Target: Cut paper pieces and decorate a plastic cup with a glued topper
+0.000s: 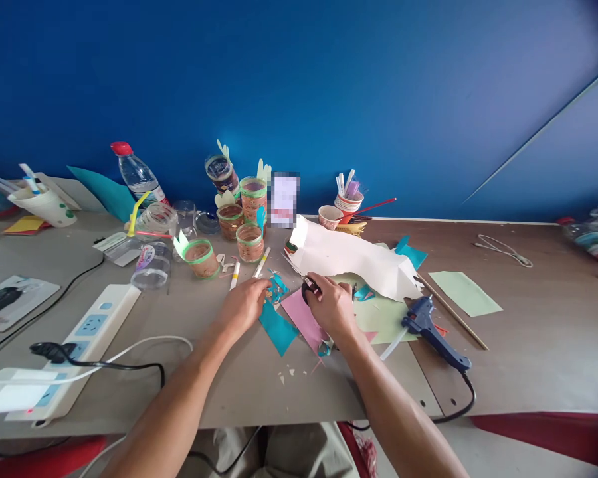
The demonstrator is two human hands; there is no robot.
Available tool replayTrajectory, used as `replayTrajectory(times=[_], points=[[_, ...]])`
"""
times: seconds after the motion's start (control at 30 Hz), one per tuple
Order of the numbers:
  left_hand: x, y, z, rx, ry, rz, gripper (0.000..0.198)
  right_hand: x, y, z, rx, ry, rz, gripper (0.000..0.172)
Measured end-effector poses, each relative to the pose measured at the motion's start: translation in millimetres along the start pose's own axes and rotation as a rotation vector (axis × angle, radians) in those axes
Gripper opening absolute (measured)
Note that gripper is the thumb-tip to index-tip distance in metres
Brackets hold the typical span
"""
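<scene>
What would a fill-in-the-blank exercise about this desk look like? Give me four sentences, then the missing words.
1. The right hand holds black-handled ____.
2. The scraps by the left hand are mostly ____.
3. The glue gun lies to the ____ of the pink paper.
4. The bottle at the back left has a ____ cap.

Missing words: scissors; blue; right; red.
</scene>
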State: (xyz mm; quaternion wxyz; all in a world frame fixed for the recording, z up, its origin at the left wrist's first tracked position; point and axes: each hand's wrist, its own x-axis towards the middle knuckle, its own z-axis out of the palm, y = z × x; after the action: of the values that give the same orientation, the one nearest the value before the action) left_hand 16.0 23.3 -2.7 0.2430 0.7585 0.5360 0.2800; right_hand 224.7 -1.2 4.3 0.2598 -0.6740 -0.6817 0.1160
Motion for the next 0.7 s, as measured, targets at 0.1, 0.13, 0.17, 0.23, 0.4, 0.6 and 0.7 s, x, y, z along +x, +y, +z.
replayTrajectory(times=[0.1,0.13,0.17,0.23,0.4,0.6,0.7], points=[[0.3,-3.2,-8.1,0.135,-0.06,-0.034,0.025,-0.2,-1.0,-1.7,-0.008,-0.006,0.004,0.034],[-0.2,-4.4,-10.5,0.162,-0.085,-0.038,0.024,-0.2,-1.5,-2.2,-0.012,-0.01,0.005,0.034],[-1.0,-5.3,-12.3,0.183,-0.106,-0.041,0.024,-0.2,-1.9,-2.5,-0.013,-0.014,0.006,0.034],[-3.4,-6.1,-14.1,0.211,-0.145,-0.04,0.023,-0.2,-2.2,-2.2,-0.009,-0.018,0.003,0.034],[-8.5,-1.9,-11.6,0.288,-0.215,-0.047,0.017,-0.1,0.0,1.8,0.008,0.019,-0.017,0.034],[-7.7,-0.2,-9.6,0.349,-0.23,-0.032,0.014,-0.2,0.2,2.4,0.001,0.008,-0.021,0.034],[-7.0,-0.4,-10.1,0.345,-0.239,-0.041,0.012,-0.2,-0.7,1.3,0.0,0.006,-0.013,0.035]])
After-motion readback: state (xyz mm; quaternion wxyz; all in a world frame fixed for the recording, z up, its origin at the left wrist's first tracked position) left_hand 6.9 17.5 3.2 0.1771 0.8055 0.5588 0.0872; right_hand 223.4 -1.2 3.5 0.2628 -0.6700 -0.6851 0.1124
